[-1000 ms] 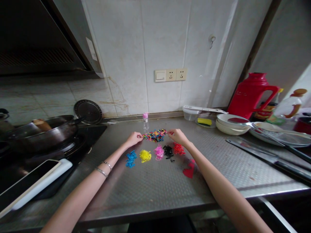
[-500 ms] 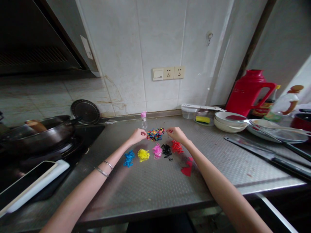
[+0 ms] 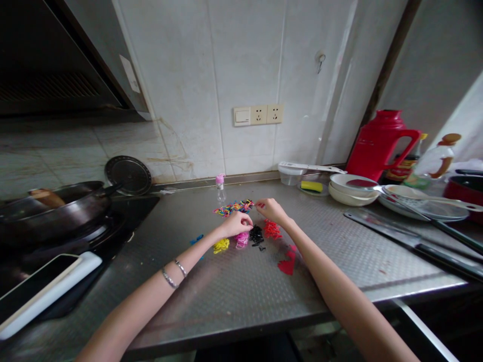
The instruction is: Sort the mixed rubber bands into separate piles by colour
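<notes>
My left hand (image 3: 238, 223) is closed in a pinch just above the pink rubber bands (image 3: 242, 240), close to the black rubber bands (image 3: 256, 234); whatever it holds is too small to make out. At the right end of a mixed, many-coloured heap of small rubber bands (image 3: 234, 207), my right hand (image 3: 272, 209) pinches with thumb and forefinger, its contents also unclear. Sorted heaps lie nearer me: yellow bands (image 3: 221, 245), red bands (image 3: 272, 229), and blue bands (image 3: 196, 239) partly hidden by my left forearm.
A torn red piece (image 3: 287, 262) lies on the metal counter (image 3: 234, 291). Behind the heaps stands a small pink-capped bottle (image 3: 220, 187). To the right are a knife (image 3: 385, 231), bowls (image 3: 350, 193) and a red thermos (image 3: 377, 143); a pan (image 3: 64, 203) sits left.
My left hand has moved from the mixed heap's left end toward me and right, over the pink bands. The mixed heap now looks more spread to the left. My right hand stays near its end.
</notes>
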Available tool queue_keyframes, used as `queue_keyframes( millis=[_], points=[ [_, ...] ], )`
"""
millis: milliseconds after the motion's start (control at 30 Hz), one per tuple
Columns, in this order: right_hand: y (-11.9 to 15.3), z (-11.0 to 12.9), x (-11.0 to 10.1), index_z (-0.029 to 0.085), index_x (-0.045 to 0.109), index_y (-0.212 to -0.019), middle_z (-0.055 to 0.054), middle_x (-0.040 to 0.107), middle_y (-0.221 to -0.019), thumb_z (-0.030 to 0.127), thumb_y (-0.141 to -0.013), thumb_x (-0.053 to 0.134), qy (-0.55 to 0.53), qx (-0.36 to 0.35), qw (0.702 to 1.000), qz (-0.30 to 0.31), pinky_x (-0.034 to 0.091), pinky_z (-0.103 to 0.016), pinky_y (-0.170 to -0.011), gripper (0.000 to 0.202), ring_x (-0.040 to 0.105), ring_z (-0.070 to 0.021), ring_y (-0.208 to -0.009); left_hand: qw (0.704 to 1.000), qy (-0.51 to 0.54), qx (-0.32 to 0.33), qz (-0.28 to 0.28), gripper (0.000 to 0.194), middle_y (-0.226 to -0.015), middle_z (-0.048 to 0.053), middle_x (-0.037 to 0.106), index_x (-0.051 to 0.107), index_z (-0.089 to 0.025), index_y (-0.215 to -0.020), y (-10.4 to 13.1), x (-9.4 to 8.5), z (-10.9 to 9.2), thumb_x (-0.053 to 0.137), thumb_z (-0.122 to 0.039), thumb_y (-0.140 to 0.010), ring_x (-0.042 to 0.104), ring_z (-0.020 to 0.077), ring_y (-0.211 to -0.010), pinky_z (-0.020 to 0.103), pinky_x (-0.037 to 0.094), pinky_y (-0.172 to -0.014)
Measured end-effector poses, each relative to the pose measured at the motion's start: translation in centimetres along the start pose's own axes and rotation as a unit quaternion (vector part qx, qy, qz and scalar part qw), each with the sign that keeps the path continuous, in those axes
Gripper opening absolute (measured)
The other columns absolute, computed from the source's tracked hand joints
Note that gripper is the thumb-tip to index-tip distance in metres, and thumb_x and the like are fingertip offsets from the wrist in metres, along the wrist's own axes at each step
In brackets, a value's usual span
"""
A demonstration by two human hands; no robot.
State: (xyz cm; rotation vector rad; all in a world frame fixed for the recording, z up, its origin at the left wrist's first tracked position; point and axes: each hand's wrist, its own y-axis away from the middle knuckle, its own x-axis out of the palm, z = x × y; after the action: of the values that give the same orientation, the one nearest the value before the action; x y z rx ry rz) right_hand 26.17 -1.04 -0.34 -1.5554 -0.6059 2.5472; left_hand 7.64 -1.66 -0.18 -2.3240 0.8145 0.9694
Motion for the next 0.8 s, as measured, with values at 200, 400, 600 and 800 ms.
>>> queue_keyframes(
  millis=[200, 400, 600, 800],
  points=[
    [0.0, -0.2, 0.0, 0.023, 0.065, -0.093, -0.003, 0.067, -0.089, 0.028, -0.076, 0.045, 0.009, 0.011, 1.0, -0.002, 0.041, -0.021, -0.073, 0.027, 0.059, -0.0159, -0.083, 0.987, 0.103, -0.065, -0.108, 0.024, -0.053, 0.001, 0.055, 0.064, -0.009, -0.075, -0.2, -4.0, 3.2, 0.057, -0.03, -0.067, 0.043, 0.0066, -0.046, 0.018, 0.031, -0.045],
    [0.0, -0.7, 0.4, 0.024, 0.065, -0.095, -0.003, 0.066, -0.091, 0.03, -0.076, 0.045, 0.021, 0.019, 1.0, 0.003, 0.041, -0.021, -0.075, 0.027, 0.059, -0.0156, -0.084, 0.907, 0.291, -0.207, -0.223, 0.028, -0.047, -0.006, 0.042, 0.06, -0.012, -0.081, 2.0, -7.7, 8.9, 0.059, -0.034, -0.065, 0.025, 0.0012, -0.033, 0.016, 0.012, -0.034],
    [0.0, -0.5, 0.6, 0.025, 0.064, -0.096, -0.002, 0.066, -0.092, 0.029, -0.077, 0.044, 0.045, 0.026, 0.999, 0.013, 0.041, -0.022, -0.075, 0.028, 0.059, -0.0154, -0.085, 0.862, 0.356, -0.225, -0.282, 0.026, -0.046, -0.007, 0.039, 0.057, -0.011, -0.077, 3.3, -7.9, 11.9, 0.06, -0.032, -0.063, 0.022, 0.0, -0.032, 0.017, 0.009, -0.033],
    [-1.0, -0.4, 0.7, 0.023, 0.063, -0.097, -0.004, 0.065, -0.093, 0.024, -0.076, 0.045, 0.034, 0.035, 0.999, 0.011, 0.04, -0.021, -0.073, 0.028, 0.058, -0.0155, -0.085, 0.88, 0.327, -0.228, -0.259, 0.027, -0.046, -0.007, 0.037, 0.057, -0.011, -0.078, 3.2, -7.7, 12.7, 0.058, -0.035, -0.065, 0.022, 0.0003, -0.033, 0.017, 0.009, -0.034]
  ],
)
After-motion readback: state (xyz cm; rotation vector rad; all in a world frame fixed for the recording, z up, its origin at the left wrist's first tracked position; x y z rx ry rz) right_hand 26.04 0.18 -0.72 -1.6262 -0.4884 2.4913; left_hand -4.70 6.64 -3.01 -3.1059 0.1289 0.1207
